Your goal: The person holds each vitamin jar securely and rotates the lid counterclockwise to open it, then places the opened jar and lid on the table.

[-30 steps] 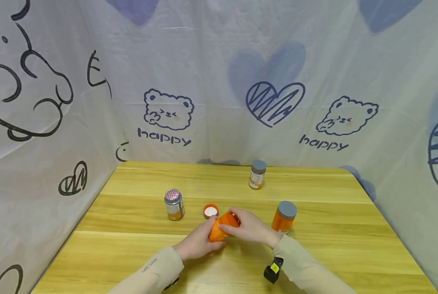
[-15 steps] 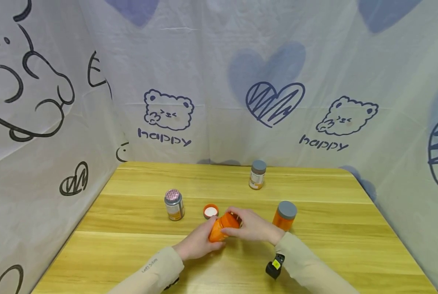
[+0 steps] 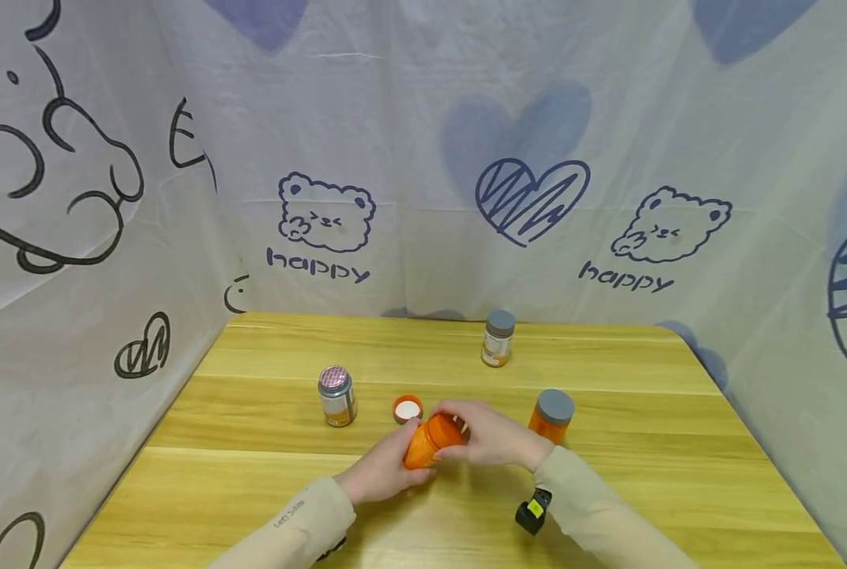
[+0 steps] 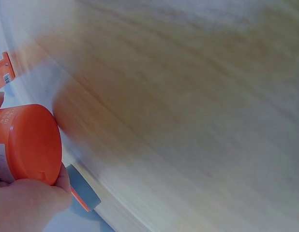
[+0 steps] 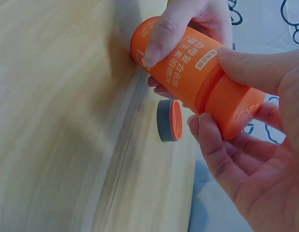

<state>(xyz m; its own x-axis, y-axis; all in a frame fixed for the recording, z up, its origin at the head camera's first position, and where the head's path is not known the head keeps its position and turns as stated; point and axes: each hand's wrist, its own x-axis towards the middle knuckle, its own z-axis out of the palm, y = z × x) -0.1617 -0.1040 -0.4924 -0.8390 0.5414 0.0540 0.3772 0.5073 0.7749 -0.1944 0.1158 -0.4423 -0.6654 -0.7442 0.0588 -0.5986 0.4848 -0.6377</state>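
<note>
An orange pill bottle [image 3: 419, 450] is tilted over the front middle of the table, its capped end up and to the right. My left hand [image 3: 381, 472] grips its body, thumb across the printed side in the right wrist view, where the left hand [image 5: 202, 19] comes from above. The right hand [image 3: 491, 435] has its fingers and thumb curled around the orange cap [image 5: 235, 104]. Its thumb lies at the bottle's shoulder. Only the bottle's round base [image 4: 40, 145] faces the left wrist camera. Just behind the hands lies a loose lid [image 3: 408, 408], white liner up.
A grey bottle [image 3: 337, 399] with a pink patterned seal stands uncovered at left. Another orange bottle [image 3: 550, 419], grey-capped, is close behind the right wrist. A white-labelled bottle [image 3: 498, 340] stands at the table's back edge. Printed cloth [image 3: 423, 261] hangs behind the table.
The right hand has turned slightly around the cap, its forearm shifting a little right, and more of the cap's top shows. The left hand and bottle body stay nearly still.
</note>
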